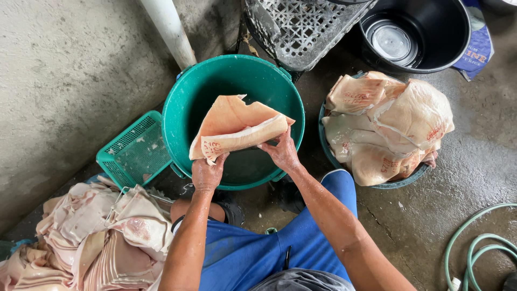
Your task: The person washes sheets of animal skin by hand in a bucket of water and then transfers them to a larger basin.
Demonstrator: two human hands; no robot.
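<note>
I hold a large folded slab of pale pork skin [231,125] over a green plastic tub [186,102]. My left hand [207,171] grips the slab's lower left corner. The slab's right edge is pinched by my right hand [281,152]. The slab is pinkish on top with a thick white fat edge and red stamp marks. Both hands are wet. The tub's inside looks dark and holds no meat that I can see.
A basin [329,155] heaped with more stamped pork skin sits at right. A pile of skin pieces [97,237] lies at lower left beside a small green basket [134,153]. A black bucket [425,32], a grey crate [301,27], a white pipe [172,32] and a green hose [474,242] surround me.
</note>
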